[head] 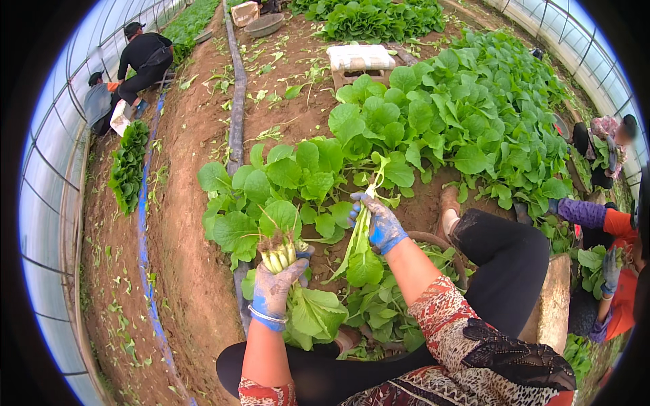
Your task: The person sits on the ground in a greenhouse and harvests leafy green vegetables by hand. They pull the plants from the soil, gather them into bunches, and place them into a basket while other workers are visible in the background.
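Note:
My left hand [277, 289], in a muddy blue-and-white glove, grips a bunch of leafy greens [315, 314]. Their pale stem bases and dirty roots point up, and the leaves hang below my fist. My right hand [378, 221], gloved alike, is closed around a single green plant [365, 264] whose pale root end sticks up past the fingers. Its leaves dangle under the palm. Just beyond both hands grow rooted greens [289, 177] in brown soil. Below my right forearm, more loose greens [386, 309] lie heaped between my legs, partly inside a round rim [454, 259].
A dense bed of greens [487, 111] stretches ahead right. A black hose [236, 101] and a blue hose [145, 228] run along the soil. A covered crate [360, 63] stands ahead. Two people [137, 66] work at left; others [614, 264] crouch close at right with greens.

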The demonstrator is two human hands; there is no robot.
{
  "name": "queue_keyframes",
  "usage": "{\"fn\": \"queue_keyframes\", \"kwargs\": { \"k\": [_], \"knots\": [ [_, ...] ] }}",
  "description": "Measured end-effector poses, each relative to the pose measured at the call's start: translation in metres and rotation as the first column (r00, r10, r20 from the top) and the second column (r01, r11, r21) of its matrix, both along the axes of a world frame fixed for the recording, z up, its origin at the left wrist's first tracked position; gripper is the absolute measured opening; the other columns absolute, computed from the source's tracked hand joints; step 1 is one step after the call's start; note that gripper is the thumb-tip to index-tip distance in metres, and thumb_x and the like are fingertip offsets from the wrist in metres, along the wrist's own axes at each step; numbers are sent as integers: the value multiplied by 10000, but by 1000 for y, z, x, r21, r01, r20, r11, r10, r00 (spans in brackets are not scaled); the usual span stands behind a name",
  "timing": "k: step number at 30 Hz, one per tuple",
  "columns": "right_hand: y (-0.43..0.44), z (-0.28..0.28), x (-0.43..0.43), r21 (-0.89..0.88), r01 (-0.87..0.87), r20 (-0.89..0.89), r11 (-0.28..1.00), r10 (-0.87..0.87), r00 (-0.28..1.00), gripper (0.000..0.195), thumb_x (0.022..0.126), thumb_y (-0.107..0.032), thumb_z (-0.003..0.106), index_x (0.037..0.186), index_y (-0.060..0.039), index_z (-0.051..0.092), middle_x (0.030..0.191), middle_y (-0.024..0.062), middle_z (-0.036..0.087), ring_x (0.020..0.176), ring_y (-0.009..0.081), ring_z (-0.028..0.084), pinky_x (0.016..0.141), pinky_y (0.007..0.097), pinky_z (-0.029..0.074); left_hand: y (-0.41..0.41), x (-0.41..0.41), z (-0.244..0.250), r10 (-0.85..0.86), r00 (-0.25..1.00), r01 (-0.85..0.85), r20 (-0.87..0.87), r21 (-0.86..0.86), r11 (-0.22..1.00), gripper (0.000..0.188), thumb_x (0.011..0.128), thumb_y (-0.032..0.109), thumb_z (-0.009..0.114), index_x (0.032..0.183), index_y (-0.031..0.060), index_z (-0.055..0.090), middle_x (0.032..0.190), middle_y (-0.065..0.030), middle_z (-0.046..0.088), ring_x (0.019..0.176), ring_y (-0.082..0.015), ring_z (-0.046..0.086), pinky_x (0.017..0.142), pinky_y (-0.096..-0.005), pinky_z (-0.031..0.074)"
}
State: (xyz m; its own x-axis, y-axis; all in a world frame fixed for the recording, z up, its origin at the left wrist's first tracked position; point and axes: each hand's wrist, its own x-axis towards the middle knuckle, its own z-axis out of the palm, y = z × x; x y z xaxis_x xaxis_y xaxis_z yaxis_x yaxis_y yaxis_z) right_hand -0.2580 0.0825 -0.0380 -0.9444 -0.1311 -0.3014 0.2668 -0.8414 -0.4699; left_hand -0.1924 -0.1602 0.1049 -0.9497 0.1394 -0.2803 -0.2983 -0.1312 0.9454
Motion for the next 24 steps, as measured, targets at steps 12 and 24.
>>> {"fn": "queue_keyframes", "kwargs": {
  "k": [12, 24],
  "knots": [
    [27, 147, 45, 61, 141, -254, 988, -121, 959, 341, 962, -229, 518, 1226, -13, 515, 837, 22, 550, 574, 110, 435, 537, 272, 385, 80, 42, -3, -346, 938, 346, -12, 22, 938, 220, 765, 61, 700, 958, -16, 625, 806, -50, 642, 588, -129, 575, 512, -260, 483],
    [148, 129, 97, 687, 49, -203, 725, 126, 971, 446, 914, -340, 570, 1237, -37, 518, 937, 76, 592, 733, 167, 558, 662, 325, 462, 65, 52, 23, -337, 938, 336, -84, -26, 942, 238, 749, 66, 683, 963, -20, 628, 788, -51, 655, 595, -121, 591, 543, -260, 480]
  ]
}}
